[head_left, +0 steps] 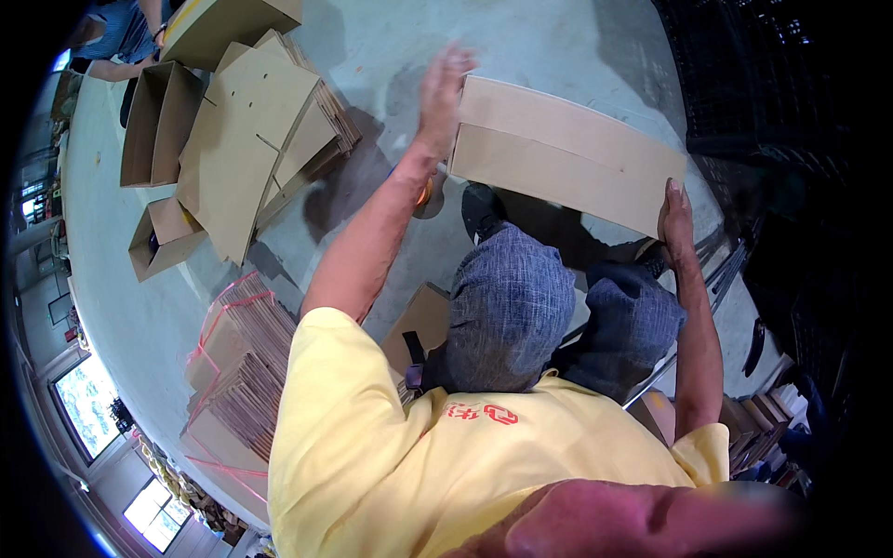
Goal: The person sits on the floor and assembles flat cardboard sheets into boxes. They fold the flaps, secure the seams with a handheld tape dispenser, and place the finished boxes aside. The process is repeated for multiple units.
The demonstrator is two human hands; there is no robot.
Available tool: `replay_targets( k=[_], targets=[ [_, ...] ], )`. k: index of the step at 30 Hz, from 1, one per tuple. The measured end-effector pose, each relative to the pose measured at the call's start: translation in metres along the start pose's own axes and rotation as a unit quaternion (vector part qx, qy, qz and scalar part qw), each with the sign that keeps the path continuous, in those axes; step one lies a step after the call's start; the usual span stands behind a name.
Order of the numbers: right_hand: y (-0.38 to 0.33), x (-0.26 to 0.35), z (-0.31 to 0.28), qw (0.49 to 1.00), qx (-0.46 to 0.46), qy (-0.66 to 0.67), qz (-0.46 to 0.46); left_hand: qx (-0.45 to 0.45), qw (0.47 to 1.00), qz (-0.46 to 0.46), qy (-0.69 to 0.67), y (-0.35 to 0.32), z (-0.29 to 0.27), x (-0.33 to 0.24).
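On the floor (558, 46) at the far left lie open boxes (160, 126) and a pile of flat cardboard sheets (256, 139). The left hand (442, 88) is open wide, fingers on the left end of the flat cardboard box (563, 153). The right hand (676, 219) grips its right corner, above the knees.

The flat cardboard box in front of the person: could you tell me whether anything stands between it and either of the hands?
Nothing visible does. The right hand already grips the near right corner of the flat cardboard box, and the left hand lies against its left end. No other object sits between them.
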State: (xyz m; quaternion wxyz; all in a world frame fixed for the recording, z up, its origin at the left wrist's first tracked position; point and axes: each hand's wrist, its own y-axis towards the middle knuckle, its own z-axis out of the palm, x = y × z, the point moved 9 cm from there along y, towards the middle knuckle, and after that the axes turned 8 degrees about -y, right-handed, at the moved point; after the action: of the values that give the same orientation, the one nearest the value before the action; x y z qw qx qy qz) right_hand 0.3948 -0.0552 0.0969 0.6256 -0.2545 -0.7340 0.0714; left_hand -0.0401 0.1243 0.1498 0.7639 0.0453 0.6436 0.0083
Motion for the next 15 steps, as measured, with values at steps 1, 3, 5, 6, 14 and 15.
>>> replay_targets(
  k=[1,3,5,6,14,15],
  targets=[
    [0.000,0.004,-0.001,1.000,0.002,0.006,0.010,-0.089,0.992,-0.036,-0.084,-0.008,-0.028,0.012],
    [-0.007,0.012,0.001,1.000,0.001,-0.007,0.020,-0.111,0.980,-0.003,0.162,-0.031,-0.089,0.025],
    [-0.011,0.020,0.005,1.000,0.002,-0.008,0.025,-0.087,0.908,0.002,0.410,-0.070,-0.154,0.071],
    [-0.013,0.021,0.004,0.999,-0.006,-0.005,0.032,-0.073,0.884,-0.019,0.460,-0.089,-0.165,0.088],
    [-0.012,0.023,0.005,0.999,-0.004,-0.023,0.029,0.066,0.833,-0.234,0.498,-0.121,-0.197,0.168],
    [-0.012,0.022,0.005,1.000,-0.005,-0.013,0.026,0.066,0.856,-0.228,0.459,-0.119,-0.198,0.166]
  ],
)
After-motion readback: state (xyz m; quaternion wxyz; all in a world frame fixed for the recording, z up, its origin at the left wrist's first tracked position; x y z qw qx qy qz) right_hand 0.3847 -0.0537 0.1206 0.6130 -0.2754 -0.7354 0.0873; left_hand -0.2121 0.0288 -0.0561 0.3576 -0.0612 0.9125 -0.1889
